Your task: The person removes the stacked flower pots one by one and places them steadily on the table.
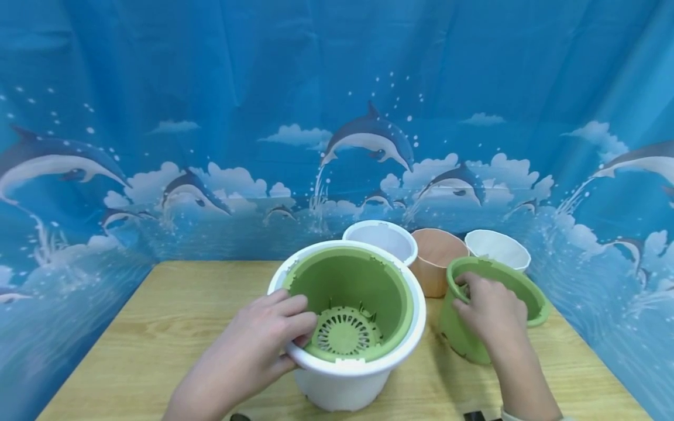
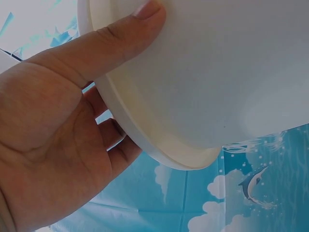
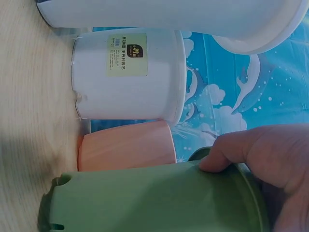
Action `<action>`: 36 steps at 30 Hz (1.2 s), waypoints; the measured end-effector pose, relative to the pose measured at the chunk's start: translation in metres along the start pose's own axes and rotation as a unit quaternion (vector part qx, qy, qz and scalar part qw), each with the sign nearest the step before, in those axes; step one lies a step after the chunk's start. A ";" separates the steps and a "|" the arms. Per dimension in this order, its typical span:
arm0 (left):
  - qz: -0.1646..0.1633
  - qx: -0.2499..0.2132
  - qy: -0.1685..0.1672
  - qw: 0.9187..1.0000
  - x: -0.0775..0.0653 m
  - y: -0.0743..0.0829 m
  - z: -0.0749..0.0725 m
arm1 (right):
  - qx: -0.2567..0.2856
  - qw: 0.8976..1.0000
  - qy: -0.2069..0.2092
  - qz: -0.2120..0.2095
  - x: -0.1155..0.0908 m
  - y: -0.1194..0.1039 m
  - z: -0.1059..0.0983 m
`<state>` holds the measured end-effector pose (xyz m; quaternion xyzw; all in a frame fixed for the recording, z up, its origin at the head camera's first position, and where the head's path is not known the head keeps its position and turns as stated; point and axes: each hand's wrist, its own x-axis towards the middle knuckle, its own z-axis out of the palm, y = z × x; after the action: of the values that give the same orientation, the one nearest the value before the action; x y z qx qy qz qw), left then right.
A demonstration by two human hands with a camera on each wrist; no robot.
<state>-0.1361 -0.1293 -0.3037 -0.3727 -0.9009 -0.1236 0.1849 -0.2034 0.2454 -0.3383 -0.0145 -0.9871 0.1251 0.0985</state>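
In the head view a white flowerpot (image 1: 342, 389) stands at the table's middle, with a green flowerpot (image 1: 350, 272) nested inside it; slots show in the green base. My left hand (image 1: 263, 336) grips the white rim at its near left, thumb outside and fingers over the edge, as the left wrist view also shows. Off to the right, my right hand (image 1: 492, 307) pinches the rim of another green flowerpot (image 1: 463, 339), thumb on its outer wall. That pot leans a little; whether its base touches the table I cannot tell.
Behind stand a white pot (image 1: 379, 237), a terracotta-coloured pot (image 1: 433, 278) and a white faceted pot (image 1: 500, 248). One white pot carries a label (image 3: 127, 54) in the right wrist view. A blue dolphin-print curtain (image 1: 263, 88) borders the wooden table (image 1: 174, 316).
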 end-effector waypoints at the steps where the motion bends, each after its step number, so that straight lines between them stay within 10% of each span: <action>1: 0.002 -0.002 0.001 1.000 0.000 0.000 0.000 | 0.000 1.000 -0.006 0.000 0.000 0.000 0.000; 21: 0.010 -0.011 0.009 1.000 -0.003 0.000 0.000 | 0.001 0.999 -0.041 0.011 0.001 -0.001 0.001; 29: 0.000 -0.006 0.003 1.000 -0.002 0.000 0.000 | 0.029 0.992 0.116 -0.048 -0.018 -0.021 -0.014; 36: -0.010 -0.003 -0.010 1.000 -0.001 0.000 0.000 | 0.086 0.943 0.267 -0.179 -0.035 -0.043 -0.023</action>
<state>-0.1357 -0.1301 -0.3037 -0.3656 -0.9059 -0.1245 0.1737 -0.1647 0.2072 -0.3128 0.1377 -0.8966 0.1811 0.3798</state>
